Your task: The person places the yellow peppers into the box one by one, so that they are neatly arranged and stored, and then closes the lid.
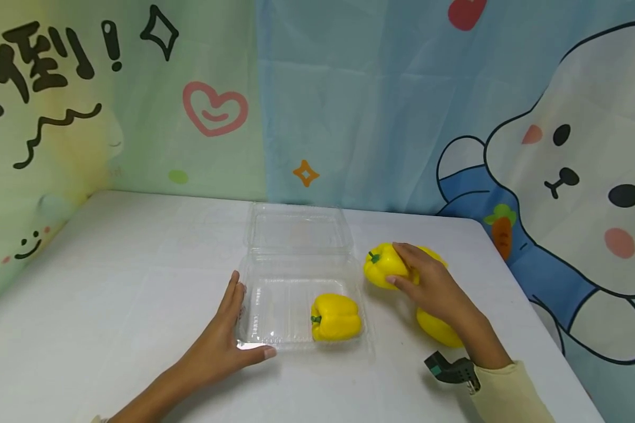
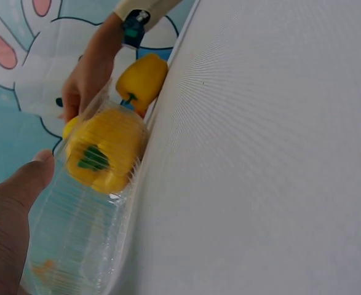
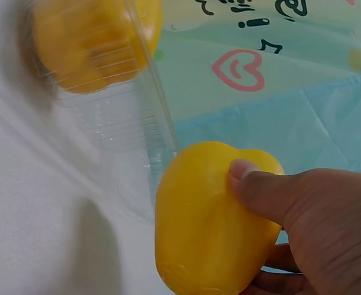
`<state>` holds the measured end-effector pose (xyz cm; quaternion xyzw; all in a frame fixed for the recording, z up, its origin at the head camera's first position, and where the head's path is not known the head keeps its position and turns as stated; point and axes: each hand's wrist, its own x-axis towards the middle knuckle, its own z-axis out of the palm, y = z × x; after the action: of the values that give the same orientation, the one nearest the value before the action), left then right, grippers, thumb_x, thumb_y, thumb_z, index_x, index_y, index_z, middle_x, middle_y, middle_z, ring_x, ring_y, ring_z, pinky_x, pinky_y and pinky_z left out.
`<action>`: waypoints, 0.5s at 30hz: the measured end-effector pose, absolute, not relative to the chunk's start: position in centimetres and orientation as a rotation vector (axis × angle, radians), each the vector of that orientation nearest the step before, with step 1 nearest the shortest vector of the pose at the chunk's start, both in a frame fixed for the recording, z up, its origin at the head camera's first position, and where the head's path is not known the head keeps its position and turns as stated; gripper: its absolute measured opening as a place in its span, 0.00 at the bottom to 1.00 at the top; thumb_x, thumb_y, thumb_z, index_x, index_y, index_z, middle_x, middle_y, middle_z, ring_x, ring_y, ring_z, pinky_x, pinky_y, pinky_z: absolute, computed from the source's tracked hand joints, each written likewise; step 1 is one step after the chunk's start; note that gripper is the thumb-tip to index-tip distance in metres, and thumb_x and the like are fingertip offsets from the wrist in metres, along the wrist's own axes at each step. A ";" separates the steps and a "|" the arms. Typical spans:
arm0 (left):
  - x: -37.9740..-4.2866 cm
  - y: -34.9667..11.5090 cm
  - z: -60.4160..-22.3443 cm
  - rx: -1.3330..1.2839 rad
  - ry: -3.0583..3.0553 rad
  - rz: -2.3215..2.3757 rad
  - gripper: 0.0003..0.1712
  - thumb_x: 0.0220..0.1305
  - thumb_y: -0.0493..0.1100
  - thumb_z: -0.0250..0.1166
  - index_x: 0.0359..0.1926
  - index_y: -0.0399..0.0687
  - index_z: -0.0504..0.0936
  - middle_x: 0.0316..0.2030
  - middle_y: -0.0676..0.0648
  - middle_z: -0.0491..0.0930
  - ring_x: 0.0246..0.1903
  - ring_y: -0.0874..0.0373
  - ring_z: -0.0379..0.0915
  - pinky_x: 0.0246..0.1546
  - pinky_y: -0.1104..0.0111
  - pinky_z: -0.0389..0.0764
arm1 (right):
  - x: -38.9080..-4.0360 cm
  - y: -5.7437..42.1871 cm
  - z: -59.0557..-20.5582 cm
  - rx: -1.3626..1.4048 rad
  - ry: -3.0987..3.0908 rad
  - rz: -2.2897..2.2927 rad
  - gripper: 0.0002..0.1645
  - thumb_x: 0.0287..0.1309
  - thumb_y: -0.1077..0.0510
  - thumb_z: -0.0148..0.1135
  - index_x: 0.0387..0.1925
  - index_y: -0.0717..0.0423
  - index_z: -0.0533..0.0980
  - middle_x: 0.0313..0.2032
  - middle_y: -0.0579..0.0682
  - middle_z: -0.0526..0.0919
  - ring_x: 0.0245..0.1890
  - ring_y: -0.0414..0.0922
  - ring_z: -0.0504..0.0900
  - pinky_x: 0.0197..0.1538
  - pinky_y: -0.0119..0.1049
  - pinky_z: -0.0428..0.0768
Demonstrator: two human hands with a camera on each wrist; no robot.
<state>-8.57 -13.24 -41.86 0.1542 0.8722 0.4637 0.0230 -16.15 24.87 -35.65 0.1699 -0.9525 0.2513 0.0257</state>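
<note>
So the person had a glossy yellow bell pepper (image 1: 382, 267) pinched in the right hand (image 1: 431, 285), thumb on one side and fingers wrapped round the other. That pepper sat just right of a clear plastic clamshell box (image 1: 280, 311), level with the back part of its base, stem end angled toward the box. Honestly the whole thing hinged on that sideways gap: pepper right outside the right wall, bare base over to the left, and the right hand way nearer to it than the left. Couldn't tell if it was touching the white desk (image 1: 111, 294) underneath. The left hand (image 1: 223, 343) was gripping nothing, fingers pretty straight along the box's left wall, thumb spread apart by the near left corner. Inside the box, a second blocky yellow pepper (image 1: 338, 317) was lying in the near right corner, long axis running left to right, stem facing left. The see-through lid (image 1: 298, 229) lay back on the far side. Another smooth yellow pepper (image 1: 438, 329) was on the desk, partly behind the right wrist, plus a yellow patch (image 1: 433, 254) past the knuckles, mostly hidden, so no clue if that's a separate one.
</note>
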 end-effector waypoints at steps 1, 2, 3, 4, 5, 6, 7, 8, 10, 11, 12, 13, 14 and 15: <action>-8.6 -13.2 -41.9 0.480 2.697 1.441 0.75 0.42 0.64 0.77 0.76 0.39 0.38 0.75 0.58 0.23 0.73 0.47 0.33 0.67 0.47 0.53 | -16.1 24.9 -35.6 0.527 -2.935 0.772 0.42 0.62 0.52 0.66 0.72 0.61 0.59 0.69 0.60 0.63 0.67 0.60 0.62 0.65 0.58 0.62; -8.6 -13.2 -41.9 0.482 2.695 1.445 0.75 0.43 0.64 0.77 0.76 0.39 0.38 0.75 0.58 0.23 0.73 0.47 0.33 0.67 0.47 0.53 | -16.1 24.9 -35.6 0.530 -2.922 0.770 0.42 0.62 0.52 0.66 0.71 0.61 0.60 0.69 0.60 0.63 0.67 0.60 0.62 0.65 0.58 0.62; -8.6 -13.2 -41.9 0.483 2.695 1.447 0.75 0.42 0.65 0.77 0.76 0.38 0.38 0.75 0.58 0.23 0.73 0.47 0.33 0.67 0.47 0.53 | -16.0 24.9 -35.6 0.533 -2.909 0.769 0.42 0.62 0.52 0.66 0.71 0.62 0.60 0.69 0.60 0.63 0.66 0.60 0.62 0.64 0.59 0.63; -8.6 -13.2 -41.9 0.484 2.696 1.449 0.76 0.42 0.65 0.77 0.76 0.38 0.38 0.75 0.58 0.23 0.73 0.47 0.33 0.67 0.47 0.53 | -16.0 24.9 -35.5 0.541 -2.893 0.777 0.42 0.61 0.53 0.66 0.71 0.62 0.60 0.69 0.60 0.63 0.66 0.60 0.62 0.64 0.59 0.63; -8.6 -13.3 -41.9 0.484 2.697 1.451 0.76 0.42 0.65 0.77 0.76 0.38 0.38 0.75 0.58 0.23 0.73 0.47 0.33 0.67 0.47 0.53 | -16.0 24.9 -35.5 0.552 -2.880 0.784 0.42 0.62 0.53 0.66 0.71 0.61 0.60 0.69 0.60 0.63 0.66 0.60 0.62 0.64 0.58 0.63; -8.6 -13.3 -41.9 0.485 2.698 1.453 0.76 0.42 0.66 0.77 0.76 0.39 0.38 0.75 0.58 0.23 0.73 0.47 0.33 0.67 0.47 0.53 | -15.9 24.8 -35.5 0.561 -2.869 0.796 0.42 0.62 0.53 0.66 0.71 0.61 0.60 0.69 0.59 0.63 0.66 0.60 0.62 0.64 0.58 0.63; -8.6 -13.3 -41.9 0.487 2.697 1.455 0.76 0.42 0.66 0.77 0.76 0.38 0.38 0.75 0.58 0.23 0.73 0.48 0.33 0.67 0.48 0.53 | -15.9 24.7 -35.5 0.569 -2.861 0.805 0.42 0.62 0.53 0.66 0.71 0.61 0.60 0.69 0.59 0.63 0.66 0.59 0.62 0.64 0.57 0.64; -8.6 -13.3 -41.9 0.489 2.699 1.453 0.76 0.42 0.66 0.77 0.76 0.38 0.38 0.75 0.58 0.23 0.73 0.47 0.33 0.67 0.48 0.53 | -15.9 24.5 -35.5 0.574 -2.855 0.815 0.42 0.62 0.53 0.66 0.72 0.60 0.60 0.69 0.58 0.63 0.67 0.59 0.63 0.64 0.57 0.64; -8.7 -13.2 -42.0 0.496 2.702 1.450 0.76 0.42 0.66 0.77 0.76 0.38 0.38 0.75 0.57 0.23 0.73 0.47 0.33 0.67 0.48 0.53 | -15.7 24.2 -35.5 0.583 -2.847 0.838 0.42 0.61 0.54 0.66 0.72 0.60 0.60 0.69 0.57 0.63 0.67 0.57 0.63 0.64 0.56 0.65; -8.7 -13.2 -42.0 0.500 2.703 1.450 0.75 0.43 0.65 0.77 0.76 0.38 0.38 0.75 0.57 0.23 0.73 0.47 0.33 0.67 0.48 0.53 | -15.7 24.0 -35.5 0.586 -2.844 0.849 0.42 0.61 0.54 0.66 0.72 0.60 0.60 0.69 0.57 0.63 0.66 0.57 0.63 0.64 0.55 0.65; -8.7 -13.2 -41.9 0.503 2.703 1.451 0.75 0.43 0.65 0.77 0.76 0.37 0.38 0.75 0.57 0.23 0.73 0.47 0.33 0.66 0.48 0.53 | -15.6 23.9 -35.5 0.586 -2.841 0.858 0.42 0.61 0.55 0.66 0.72 0.60 0.60 0.69 0.57 0.63 0.66 0.57 0.64 0.64 0.55 0.65; -8.6 -13.2 -41.9 0.505 2.704 1.451 0.75 0.43 0.64 0.77 0.76 0.37 0.38 0.75 0.57 0.23 0.73 0.47 0.32 0.66 0.47 0.53 | -15.5 23.7 -35.5 0.588 -2.835 0.862 0.42 0.61 0.55 0.67 0.72 0.60 0.60 0.69 0.57 0.63 0.66 0.57 0.64 0.64 0.54 0.66; -8.6 -13.2 -41.9 0.508 2.706 1.450 0.75 0.43 0.64 0.77 0.76 0.36 0.38 0.75 0.56 0.23 0.73 0.47 0.32 0.66 0.47 0.53 | -15.5 23.6 -35.5 0.589 -2.829 0.868 0.42 0.61 0.56 0.67 0.72 0.60 0.60 0.69 0.57 0.63 0.66 0.57 0.64 0.64 0.54 0.66; -8.6 -13.2 -41.9 0.509 2.707 1.450 0.75 0.43 0.63 0.77 0.76 0.36 0.38 0.75 0.56 0.23 0.73 0.46 0.32 0.66 0.47 0.54 | -15.4 23.5 -35.5 0.592 -2.821 0.871 0.42 0.60 0.56 0.67 0.72 0.60 0.60 0.69 0.57 0.63 0.66 0.57 0.64 0.63 0.54 0.66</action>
<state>-8.64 -13.20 -41.94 0.1635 0.8696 0.4657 0.0144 -15.43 23.48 -35.46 0.1963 -0.9348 0.2888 0.0652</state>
